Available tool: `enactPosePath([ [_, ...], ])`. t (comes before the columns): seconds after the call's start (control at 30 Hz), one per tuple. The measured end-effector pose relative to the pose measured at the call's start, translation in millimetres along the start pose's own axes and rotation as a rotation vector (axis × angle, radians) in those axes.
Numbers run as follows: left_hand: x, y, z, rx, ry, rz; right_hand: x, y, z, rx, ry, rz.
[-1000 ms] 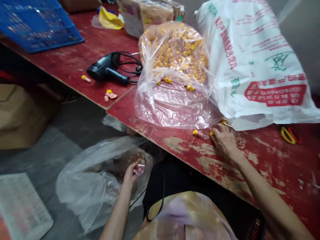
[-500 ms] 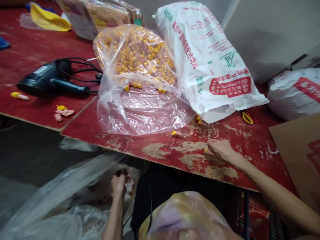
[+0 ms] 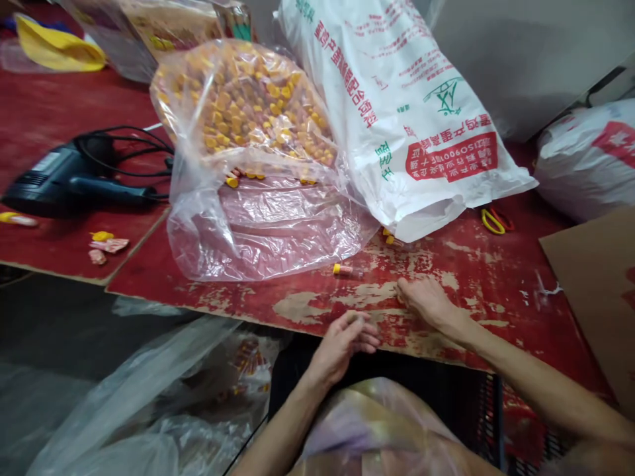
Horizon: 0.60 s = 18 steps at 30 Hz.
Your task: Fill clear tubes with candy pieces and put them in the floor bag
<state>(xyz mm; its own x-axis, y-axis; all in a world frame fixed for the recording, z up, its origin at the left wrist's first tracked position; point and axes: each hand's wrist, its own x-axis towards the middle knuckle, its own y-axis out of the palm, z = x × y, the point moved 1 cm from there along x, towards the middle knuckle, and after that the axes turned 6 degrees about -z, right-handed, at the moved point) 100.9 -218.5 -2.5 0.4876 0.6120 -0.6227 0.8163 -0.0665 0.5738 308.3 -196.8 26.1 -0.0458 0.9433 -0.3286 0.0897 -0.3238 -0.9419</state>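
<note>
Above the front edge of the red table (image 3: 198, 296), my left hand (image 3: 347, 340) is open and holds nothing, its fingers curved loosely. My right hand (image 3: 424, 301) rests on the worn tabletop with its fingers closed on a small yellow-capped piece, mostly hidden under them. A yellow-capped tube (image 3: 347, 270) lies on the table just beyond my hands. Behind it is a clear plastic bag (image 3: 258, 112) full of yellow-capped pieces, its mouth towards me. More capped pieces (image 3: 389, 237) stick out by the corner of a white printed sack (image 3: 421, 119).
A dark heat gun (image 3: 74, 178) with a coiled cord lies left, near loose pieces (image 3: 109, 244). Yellow-handled scissors (image 3: 493, 221) and a cardboard box (image 3: 595, 291) are right. Below the table edge hangs a plastic bag (image 3: 248, 370) holding capped pieces.
My left hand has come up from the lower bag to the table edge, near my right hand. My right hand stays closed at the tabletop. The view has shifted slightly.
</note>
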Motion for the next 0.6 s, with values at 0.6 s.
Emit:
enactPosePath([
  [0.6,-9.8,-12.4,-13.4,-0.413,0.208,-0.218,56.2,-16.3,61.2,0.157,-0.254,-0.371],
])
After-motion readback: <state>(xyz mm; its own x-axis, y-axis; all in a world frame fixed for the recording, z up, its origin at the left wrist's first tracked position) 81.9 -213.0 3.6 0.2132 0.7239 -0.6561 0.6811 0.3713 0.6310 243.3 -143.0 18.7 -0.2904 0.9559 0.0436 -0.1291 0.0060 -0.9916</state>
